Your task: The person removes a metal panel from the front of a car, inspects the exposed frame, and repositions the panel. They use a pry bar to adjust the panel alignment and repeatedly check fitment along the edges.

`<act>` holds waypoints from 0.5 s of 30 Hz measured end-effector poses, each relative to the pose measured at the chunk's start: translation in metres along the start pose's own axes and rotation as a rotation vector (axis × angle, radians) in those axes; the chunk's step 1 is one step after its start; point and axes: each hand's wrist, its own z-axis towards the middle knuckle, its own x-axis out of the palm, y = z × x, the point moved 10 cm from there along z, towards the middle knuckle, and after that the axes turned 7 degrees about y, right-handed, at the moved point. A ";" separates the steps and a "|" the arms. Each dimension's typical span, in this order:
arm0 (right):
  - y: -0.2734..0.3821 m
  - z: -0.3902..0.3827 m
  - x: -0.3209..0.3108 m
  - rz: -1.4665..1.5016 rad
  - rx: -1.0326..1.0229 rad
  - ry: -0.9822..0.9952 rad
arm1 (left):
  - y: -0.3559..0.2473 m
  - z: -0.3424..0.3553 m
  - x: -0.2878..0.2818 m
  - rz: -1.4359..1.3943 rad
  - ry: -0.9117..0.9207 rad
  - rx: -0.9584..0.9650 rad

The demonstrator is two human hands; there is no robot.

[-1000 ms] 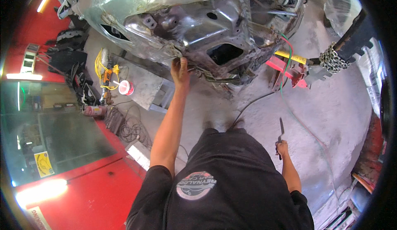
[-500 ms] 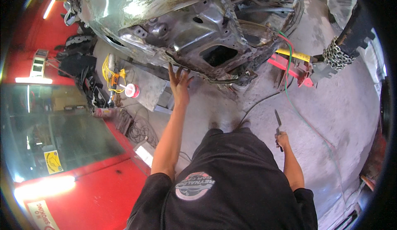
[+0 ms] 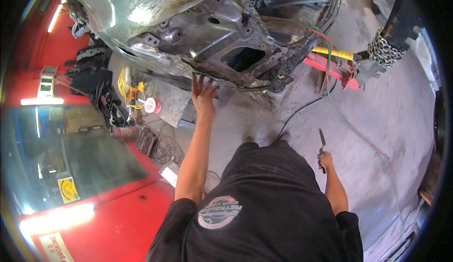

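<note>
My left hand [image 3: 204,97] reaches forward with its fingers spread, the fingertips at the lower edge of a bare-metal car body [image 3: 198,38]. Whether they press on the edge or only hover by it is hard to tell. The body has a large dark opening, smaller holes and rusty, rough seams. Low on the right, my right hand [image 3: 325,161] is closed around the handle of a knife [image 3: 322,138]. Its long, narrow grey blade points away from me, well apart from the car body.
A red car [image 3: 108,205] stands close on the left. Beyond it lie a yellow cord [image 3: 123,85], a red-and-white tub [image 3: 152,105] and coiled cables [image 3: 165,146]. On the right are a red jack-like stand [image 3: 337,71], a chain-wrapped post [image 3: 383,49] and red and green hoses [image 3: 329,80].
The view has shifted slightly, so the car body sits a little further left. My left hand stays at its edge; the knife remains in my right hand, its blade now tilted a bit differently.
</note>
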 end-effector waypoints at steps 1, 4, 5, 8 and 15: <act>0.001 0.004 0.002 -0.016 -0.031 -0.001 | 0.002 -0.001 0.002 -0.039 -0.007 -0.035; 0.015 0.002 0.006 0.013 -0.065 -0.013 | 0.003 -0.004 0.009 -0.095 -0.020 -0.097; 0.019 -0.002 0.008 0.030 -0.069 -0.018 | 0.006 -0.001 0.011 -0.077 -0.015 -0.091; 0.001 0.010 0.015 0.072 -0.079 -0.015 | 0.013 0.000 0.020 -0.110 -0.050 -0.152; -0.016 0.005 0.029 0.147 0.017 0.007 | -0.002 -0.003 0.010 -0.030 -0.032 -0.119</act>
